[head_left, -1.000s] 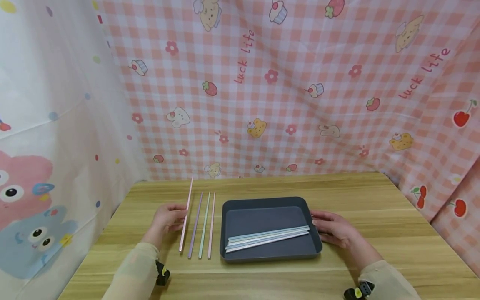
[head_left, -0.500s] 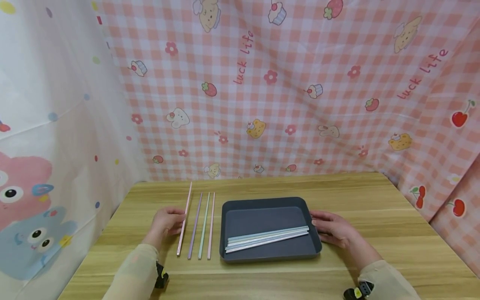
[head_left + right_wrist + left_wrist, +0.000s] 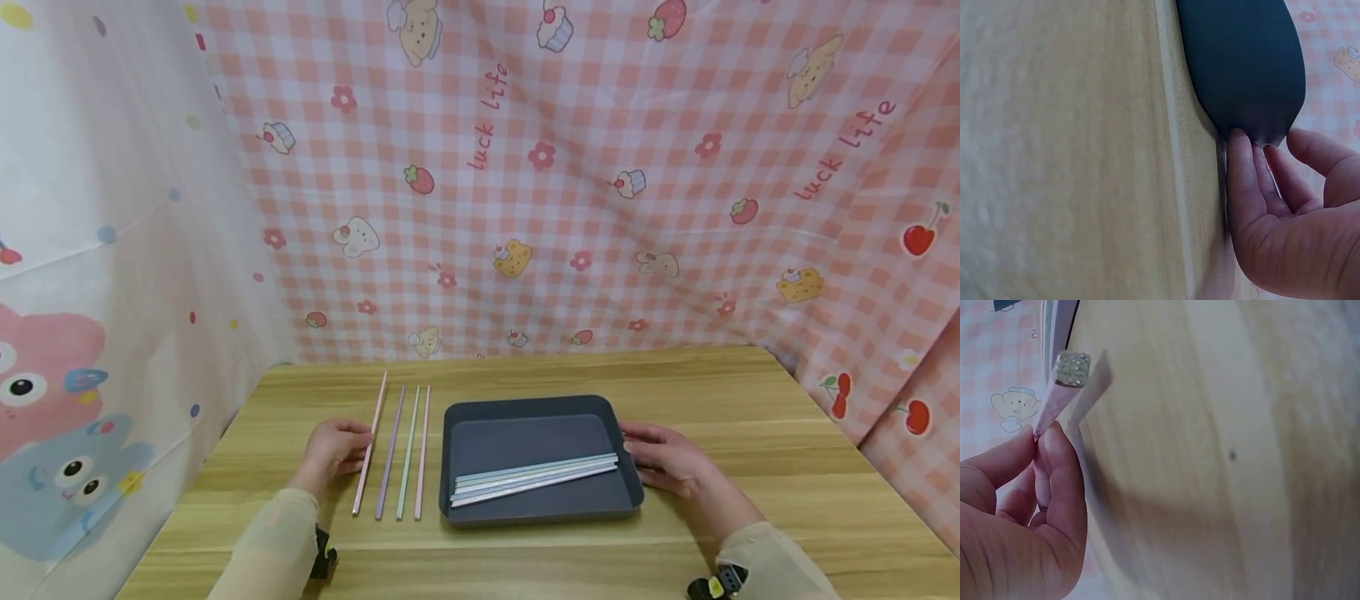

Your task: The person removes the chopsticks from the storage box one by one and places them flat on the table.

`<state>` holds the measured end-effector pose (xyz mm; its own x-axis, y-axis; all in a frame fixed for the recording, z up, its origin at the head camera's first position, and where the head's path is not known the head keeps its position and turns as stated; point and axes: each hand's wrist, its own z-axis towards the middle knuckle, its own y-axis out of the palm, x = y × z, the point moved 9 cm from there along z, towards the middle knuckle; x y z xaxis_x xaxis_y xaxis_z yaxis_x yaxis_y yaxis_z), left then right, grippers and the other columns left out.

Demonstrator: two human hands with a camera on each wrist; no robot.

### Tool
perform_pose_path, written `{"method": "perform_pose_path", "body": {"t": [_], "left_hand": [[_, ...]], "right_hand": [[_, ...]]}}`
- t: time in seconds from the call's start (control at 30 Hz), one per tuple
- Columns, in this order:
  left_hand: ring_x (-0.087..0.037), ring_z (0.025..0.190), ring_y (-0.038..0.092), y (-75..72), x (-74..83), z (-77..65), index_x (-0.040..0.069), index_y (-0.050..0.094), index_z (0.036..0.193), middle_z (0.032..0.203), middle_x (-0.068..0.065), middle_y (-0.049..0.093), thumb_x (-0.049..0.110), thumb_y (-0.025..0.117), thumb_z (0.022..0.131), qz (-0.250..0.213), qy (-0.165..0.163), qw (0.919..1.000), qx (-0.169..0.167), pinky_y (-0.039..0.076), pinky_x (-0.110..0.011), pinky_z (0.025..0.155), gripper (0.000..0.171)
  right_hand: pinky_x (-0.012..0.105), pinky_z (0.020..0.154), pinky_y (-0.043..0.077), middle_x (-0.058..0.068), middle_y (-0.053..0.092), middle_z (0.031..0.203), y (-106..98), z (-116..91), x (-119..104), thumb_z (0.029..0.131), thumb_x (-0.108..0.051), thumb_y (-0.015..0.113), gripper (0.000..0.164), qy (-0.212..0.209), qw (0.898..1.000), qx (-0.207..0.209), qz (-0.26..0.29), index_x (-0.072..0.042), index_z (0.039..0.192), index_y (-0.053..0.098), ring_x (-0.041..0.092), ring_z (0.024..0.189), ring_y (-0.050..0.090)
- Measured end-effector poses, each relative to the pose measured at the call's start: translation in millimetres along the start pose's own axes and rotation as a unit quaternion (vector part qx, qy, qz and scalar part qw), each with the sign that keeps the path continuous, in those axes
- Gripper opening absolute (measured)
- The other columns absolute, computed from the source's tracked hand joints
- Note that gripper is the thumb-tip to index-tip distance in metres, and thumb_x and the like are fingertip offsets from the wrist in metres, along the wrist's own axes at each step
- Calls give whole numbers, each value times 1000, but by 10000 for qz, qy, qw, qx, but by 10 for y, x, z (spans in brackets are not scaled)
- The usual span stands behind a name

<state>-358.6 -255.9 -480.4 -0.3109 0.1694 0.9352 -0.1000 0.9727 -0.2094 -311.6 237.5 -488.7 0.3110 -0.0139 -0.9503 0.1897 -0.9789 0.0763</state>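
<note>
My left hand (image 3: 334, 450) pinches a pink chopstick (image 3: 372, 454) between thumb and fingertips. In the left wrist view the chopstick's square, glittery end (image 3: 1073, 369) points toward the camera, its shadow falling on the wood beside it. Just right of it lie a purple chopstick (image 3: 390, 454), a mint green chopstick (image 3: 408, 454) and another pink chopstick (image 3: 423, 454), roughly parallel. A dark grey tray (image 3: 525, 406) stands to their right, with several pale blue and white chopsticks (image 3: 534, 479) inside. My right hand (image 3: 667, 457) holds the tray's right end, thumb at the rim and fingers along the outer wall.
The wooden table (image 3: 555, 562) carries all of this. Behind it hangs a pink checked cloth (image 3: 465, 208), and a white patterned cloth (image 3: 150, 250) hangs on the left. Each wrist wears a small black camera, such as the left camera (image 3: 324, 554).
My left hand has lowered the pink chopstick and brought it slightly toward me, beside the other chopsticks. My right hand and the tray stay in place.
</note>
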Motion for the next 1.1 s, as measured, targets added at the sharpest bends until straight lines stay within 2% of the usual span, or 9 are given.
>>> {"method": "perform_pose_path", "body": {"t": [0.5, 1.1], "left_hand": [[-13, 58, 58, 8, -14, 22, -11, 63, 102, 67, -2, 61, -5, 69, 87, 466, 59, 9988, 136, 53, -27, 52, 16], [-15, 60, 58, 13, 19, 48, -7, 67, 94, 70, -7, 62, -2, 72, 85, 1054, 153, 9939, 282, 55, -29, 54, 12]], "right_hand": [[33, 80, 56, 7, 66, 122, -7, 15, 14, 98, -10, 63, 59, -29, 10000, -17, 2, 5, 148, 37, 12, 98, 65], [33, 80, 55, 6, 66, 121, -10, 18, 16, 98, -11, 63, 60, -28, 10000, -51, -9, 6, 149, 36, 12, 98, 64]]}}
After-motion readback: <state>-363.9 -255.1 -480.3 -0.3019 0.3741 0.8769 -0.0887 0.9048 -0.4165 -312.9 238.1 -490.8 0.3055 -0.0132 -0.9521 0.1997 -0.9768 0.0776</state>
